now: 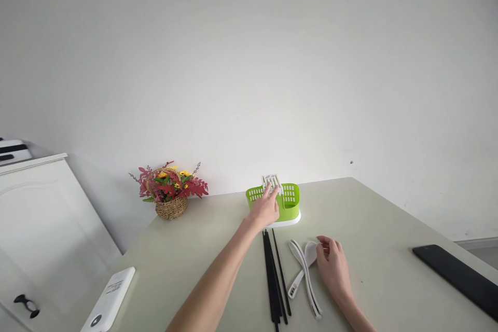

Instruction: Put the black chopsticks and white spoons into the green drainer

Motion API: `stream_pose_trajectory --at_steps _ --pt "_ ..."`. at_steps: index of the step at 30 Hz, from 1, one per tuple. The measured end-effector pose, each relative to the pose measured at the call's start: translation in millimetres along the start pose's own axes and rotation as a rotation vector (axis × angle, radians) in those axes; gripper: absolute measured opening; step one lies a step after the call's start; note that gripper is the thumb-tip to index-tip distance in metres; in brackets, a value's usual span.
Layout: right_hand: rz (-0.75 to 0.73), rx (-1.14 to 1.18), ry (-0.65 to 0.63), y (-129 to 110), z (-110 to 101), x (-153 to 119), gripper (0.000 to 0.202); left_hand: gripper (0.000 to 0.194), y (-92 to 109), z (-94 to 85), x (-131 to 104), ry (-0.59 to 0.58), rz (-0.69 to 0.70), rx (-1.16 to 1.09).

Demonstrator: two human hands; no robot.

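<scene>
My left hand (266, 210) reaches to the green cutlery caddy (290, 212), its first two fingers stretched apart against the white slatted piece (272, 182) at the caddy's middle. The other fingers are partly hidden. My right hand (333, 264) rests on the table, loosely curved, with thumb and forefinger apart beside the bowl of a white spoon (310, 252). Whether it touches that spoon I cannot tell. More white spoons (307, 281), stacked together, lie across its handle. Left of them is a bundle of black chopsticks (271, 280), with a single chopstick (280, 270) alongside.
A wicker basket (171, 208) of artificial flowers stands at the back left of the pale table (373, 228). A white power-bank-like device (111, 298) lies near the left edge, and a long black object (455, 275) at the right. A white cabinet (46, 218) stands left; the wall is behind.
</scene>
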State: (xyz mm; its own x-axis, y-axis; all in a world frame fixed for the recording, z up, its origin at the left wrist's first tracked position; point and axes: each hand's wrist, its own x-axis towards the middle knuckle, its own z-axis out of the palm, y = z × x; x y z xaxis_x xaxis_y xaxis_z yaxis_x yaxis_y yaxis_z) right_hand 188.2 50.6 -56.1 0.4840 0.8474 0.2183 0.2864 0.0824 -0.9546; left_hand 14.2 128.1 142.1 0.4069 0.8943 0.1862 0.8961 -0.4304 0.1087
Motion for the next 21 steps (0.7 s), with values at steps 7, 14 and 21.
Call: stream_pose_trajectory --at_steps 7,14,21 --pt "-0.018 0.006 0.002 0 -1 1 0.028 0.07 -2 0.4 -4 -0.018 0.085 -0.071" --pt "-0.014 0.01 0.008 2 -2 2 0.028 0.061 -23 11.8 -27 0.28 0.174 -0.117" --pt "-0.001 0.004 -0.005 1 -4 1 0.028 0.025 -34 53.1 -96 0.353 -0.04 -0.274"
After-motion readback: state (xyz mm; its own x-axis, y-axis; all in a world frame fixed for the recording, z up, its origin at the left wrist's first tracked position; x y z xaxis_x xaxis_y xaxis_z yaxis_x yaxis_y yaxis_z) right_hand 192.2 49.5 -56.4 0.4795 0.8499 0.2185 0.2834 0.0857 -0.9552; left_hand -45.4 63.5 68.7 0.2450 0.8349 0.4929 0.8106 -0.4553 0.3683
